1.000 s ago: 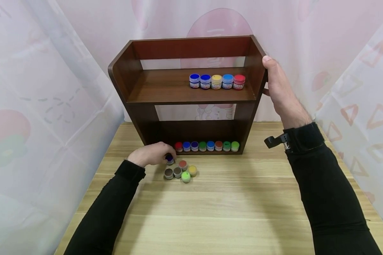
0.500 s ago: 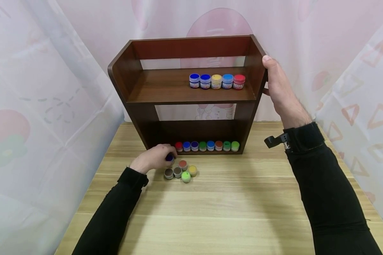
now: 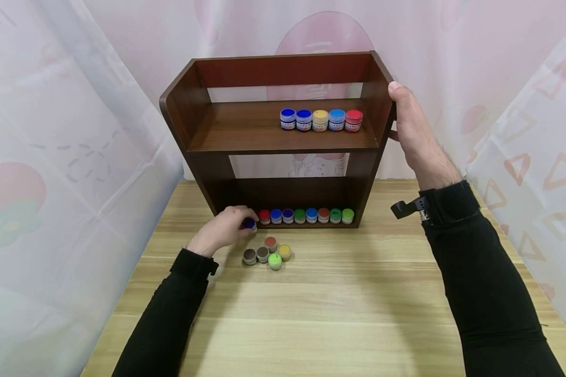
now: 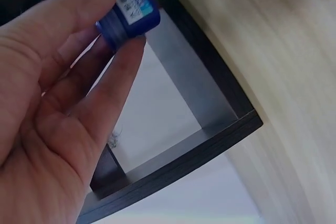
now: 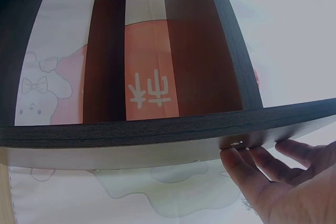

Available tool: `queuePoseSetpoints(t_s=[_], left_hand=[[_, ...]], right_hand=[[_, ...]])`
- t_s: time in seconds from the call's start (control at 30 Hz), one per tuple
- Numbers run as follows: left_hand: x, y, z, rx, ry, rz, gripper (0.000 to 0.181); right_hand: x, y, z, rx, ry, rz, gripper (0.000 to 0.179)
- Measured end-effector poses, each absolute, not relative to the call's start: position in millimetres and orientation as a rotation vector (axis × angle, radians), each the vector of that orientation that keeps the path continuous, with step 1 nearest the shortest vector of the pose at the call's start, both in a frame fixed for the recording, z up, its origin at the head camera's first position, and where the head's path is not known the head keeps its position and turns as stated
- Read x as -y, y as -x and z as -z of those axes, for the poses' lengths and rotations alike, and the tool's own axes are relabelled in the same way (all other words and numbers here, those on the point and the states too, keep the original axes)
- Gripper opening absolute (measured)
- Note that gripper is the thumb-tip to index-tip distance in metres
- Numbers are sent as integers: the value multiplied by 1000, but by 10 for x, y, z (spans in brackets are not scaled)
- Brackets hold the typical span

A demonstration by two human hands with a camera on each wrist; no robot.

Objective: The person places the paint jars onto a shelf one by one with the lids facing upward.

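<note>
My left hand (image 3: 226, 228) pinches a small dark blue paint jar (image 3: 249, 224) at the left end of the lower row, beside a red-lidded jar (image 3: 264, 217). In the left wrist view, the thumb and fingertips are on the sides of this blue jar (image 4: 131, 14), and its label shows. The dark wooden shelf (image 3: 245, 128) stands upright at the back of the table. My right hand (image 3: 415, 131) rests against the shelf's right side, thumb at the front edge. The right wrist view shows extended fingers (image 5: 244, 174) touching the outer side panel.
Several loose jars, including a green one (image 3: 274, 261) and a yellow one (image 3: 284, 253), sit on the wooden table (image 3: 335, 314) before the shelf. Several jars line the lower shelf, and a row with a red jar (image 3: 353, 121) stands on the upper board. Printed curtains surround the table.
My left hand has carried the dark blue jar from the table in front of the shelf back to the left end of the lower row. The right hand keeps its place.
</note>
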State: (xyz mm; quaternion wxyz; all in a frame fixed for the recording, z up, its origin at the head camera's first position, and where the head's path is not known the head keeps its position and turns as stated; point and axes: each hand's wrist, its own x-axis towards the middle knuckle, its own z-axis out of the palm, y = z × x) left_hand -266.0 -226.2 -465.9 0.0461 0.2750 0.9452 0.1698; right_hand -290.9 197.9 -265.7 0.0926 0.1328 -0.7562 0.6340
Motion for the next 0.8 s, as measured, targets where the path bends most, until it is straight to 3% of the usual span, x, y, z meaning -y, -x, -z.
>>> queuePoseSetpoints(t_s=[0.8], left_hand=[[2256, 2872, 4835, -2986, -733, -529, 36]], right_hand=[[-1979, 2907, 2645, 2244, -370, -1905, 68]])
